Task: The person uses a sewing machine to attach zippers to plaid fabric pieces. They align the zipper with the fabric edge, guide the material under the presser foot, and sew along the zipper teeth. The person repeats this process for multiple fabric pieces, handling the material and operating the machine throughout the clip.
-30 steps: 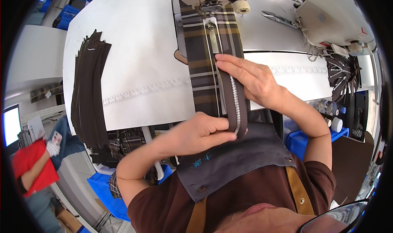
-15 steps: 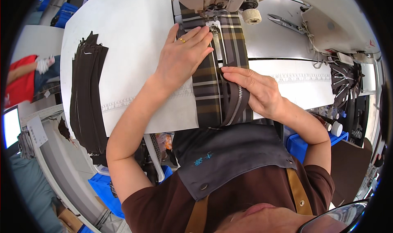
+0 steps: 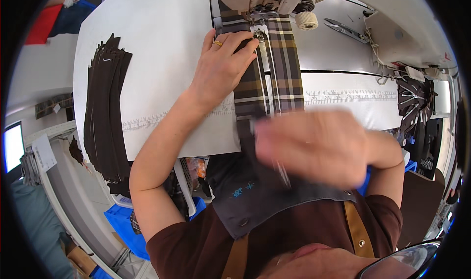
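Note:
A strip of plaid fabric (image 3: 289, 88) in brown, black and white runs lengthwise under the sewing machine's head (image 3: 265, 4). Along its middle is a narrow slot with pale edges, and a metal piece (image 3: 260, 36) sits at its top, just before the presser foot. My left hand (image 3: 221, 65), wearing a ring, rests on the fabric with bent fingers; its forefinger and thumb close on the cloth beside that metal piece. At the fabric's near end my right hand (image 3: 319, 146) is smeared by motion, fingers closed around a dark zipper (image 3: 282, 173) whose teeth show below them.
A stack of dark strips (image 3: 105, 107) lies on the left of the white table (image 3: 167, 43). Thread snips (image 3: 346, 30) lie right of the machine head. A bundle of dark zippers (image 3: 416, 95) hangs at the right edge. Blue bins (image 3: 120, 225) stand below; a person's red garment (image 3: 44, 24) shows upper left.
My right hand has moved down toward me with the zipper, off the fabric's middle. My left fingers have bent from lying flatter. The person in red has shifted upward in view.

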`<act>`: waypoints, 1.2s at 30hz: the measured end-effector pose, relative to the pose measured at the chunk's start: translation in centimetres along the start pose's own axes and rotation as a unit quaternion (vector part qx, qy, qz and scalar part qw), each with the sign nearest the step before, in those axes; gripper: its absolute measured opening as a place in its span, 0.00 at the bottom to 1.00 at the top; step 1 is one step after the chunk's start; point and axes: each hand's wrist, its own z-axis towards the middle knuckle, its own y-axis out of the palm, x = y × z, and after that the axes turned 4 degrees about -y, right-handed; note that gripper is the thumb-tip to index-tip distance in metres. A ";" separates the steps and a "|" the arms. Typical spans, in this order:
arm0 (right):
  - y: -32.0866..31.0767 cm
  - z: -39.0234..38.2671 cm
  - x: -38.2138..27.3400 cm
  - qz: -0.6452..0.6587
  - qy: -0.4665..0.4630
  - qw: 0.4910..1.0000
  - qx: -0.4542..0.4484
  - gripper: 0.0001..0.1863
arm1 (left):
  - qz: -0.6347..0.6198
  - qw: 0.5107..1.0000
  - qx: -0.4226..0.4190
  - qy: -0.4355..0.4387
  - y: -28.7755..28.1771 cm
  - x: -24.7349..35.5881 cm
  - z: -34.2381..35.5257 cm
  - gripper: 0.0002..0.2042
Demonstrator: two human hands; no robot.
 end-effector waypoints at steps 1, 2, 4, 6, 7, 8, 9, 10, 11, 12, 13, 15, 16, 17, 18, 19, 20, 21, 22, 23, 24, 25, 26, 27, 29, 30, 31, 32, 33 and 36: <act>0.3 -0.4 1.8 -0.056 0.001 0.998 -0.025 0.14 | -0.003 1.000 0.004 -0.001 0.0 0.0 0.1 0.12; 0.5 -1.0 3.6 -0.093 0.018 0.995 -0.035 0.16 | -0.007 1.000 0.007 0.001 0.0 0.0 0.3 0.12; 0.9 -1.9 6.9 -0.100 0.085 0.991 -0.010 0.13 | 0.017 0.999 -0.033 0.020 -0.8 -0.5 0.5 0.11; 1.7 -2.9 9.1 -0.103 0.127 0.987 -0.002 0.11 | 0.022 0.999 -0.015 0.042 -0.7 -0.7 0.7 0.09; 2.2 -3.4 9.6 -0.099 0.143 0.985 -0.004 0.11 | 0.022 0.999 -0.005 0.050 -0.5 -0.9 0.6 0.10; 2.4 -3.8 9.8 -0.097 0.148 0.984 -0.008 0.10 | 0.022 0.998 0.005 0.058 -0.4 -1.1 0.6 0.10; 2.6 -3.9 9.8 -0.094 0.154 0.983 -0.012 0.10 | 0.022 0.997 0.013 0.066 -0.3 -1.3 0.5 0.10; 2.7 -4.1 9.9 -0.091 0.160 0.983 -0.015 0.09 | 0.020 0.997 0.022 0.069 -0.2 -1.4 0.5 0.08; 2.9 -4.2 9.9 -0.093 0.161 0.982 -0.017 0.09 | 0.017 0.997 0.031 0.072 0.0 -1.5 0.5 0.06; 3.0 -4.2 9.9 -0.096 0.161 0.982 -0.018 0.08 | 0.015 0.996 0.041 0.076 0.0 -1.5 0.6 0.04; 3.0 -4.2 9.9 -0.099 0.162 0.982 -0.019 0.08 | 0.010 0.997 0.045 0.069 0.1 -1.5 0.6 0.04; 3.0 -4.3 9.9 -0.111 0.161 0.980 -0.027 0.08 | -0.002 0.997 0.052 0.056 0.3 -1.2 0.5 0.04; 3.1 -4.3 9.9 -0.118 0.162 0.979 -0.031 0.08 | -0.014 0.998 0.048 0.039 0.2 -1.1 0.6 0.04; 3.1 -4.4 9.9 -0.122 0.164 0.978 -0.034 0.08 | -0.027 0.998 0.044 0.023 0.1 -0.8 0.7 0.04; 3.1 -4.4 9.9 -0.126 0.165 0.977 -0.038 0.09 | -0.038 0.998 0.040 0.007 -0.1 -0.6 0.7 0.04; 3.1 -4.4 9.9 -0.129 0.167 0.977 -0.041 0.09 | -0.044 0.998 0.040 -0.002 -0.1 -0.5 0.7 0.06; 3.2 -4.5 10.0 -0.136 0.165 0.976 -0.039 0.09 | -0.049 0.998 0.041 -0.011 -0.1 -0.3 0.7 0.07; 3.3 -4.6 10.0 -0.142 0.162 0.976 -0.037 0.10 | -0.054 0.998 0.041 -0.019 -0.1 -0.3 0.8 0.08; 3.4 -4.6 10.1 -0.148 0.160 0.975 -0.036 0.10 | -0.034 0.999 0.040 -0.003 0.0 -0.5 0.7 0.09; 3.3 -4.6 10.0 -0.169 0.159 0.972 -0.048 0.11 | -0.014 0.999 0.040 0.014 0.3 -0.7 0.5 0.09; 3.2 -4.5 9.9 -0.190 0.156 0.967 -0.060 0.11 | 0.006 0.999 0.040 0.030 0.4 -0.9 0.4 0.09; 3.1 -4.5 9.9 -0.210 0.154 0.963 -0.072 0.12 | 0.006 0.999 0.038 0.029 0.4 -0.9 0.4 0.10; 3.0 -4.5 9.9 -0.217 0.146 0.963 -0.067 0.12 | 0.007 0.999 0.037 0.029 0.4 -0.9 0.3 0.10; 3.1 -4.5 10.0 -0.225 0.138 0.963 -0.063 0.12 | 0.007 0.999 0.035 0.029 0.3 -0.9 0.3 0.10; 3.1 -4.6 10.0 -0.233 0.131 0.962 -0.059 0.12 | 0.001 0.999 0.039 0.029 0.4 -0.9 0.3 0.11; 3.2 -4.6 10.0 -0.233 0.131 0.962 -0.060 0.12 | -0.001 0.999 0.041 0.028 0.4 -0.8 0.4 0.11; 3.1 -4.6 10.0 -0.233 0.132 0.962 -0.061 0.12 | 0.000 0.999 0.043 0.029 0.4 -0.8 0.4 0.11; 3.1 -4.6 10.0 -0.235 0.132 0.961 -0.064 0.12 | 0.001 0.999 0.044 0.030 0.3 -0.8 0.4 0.11; 3.1 -4.6 10.0 -0.237 0.133 0.960 -0.066 0.12 | 0.002 0.999 0.045 0.031 0.3 -0.7 0.4 0.11; 3.2 -4.7 10.0 -0.243 0.134 0.958 -0.069 0.12 | 0.004 0.998 0.052 0.035 0.4 -0.7 0.4 0.12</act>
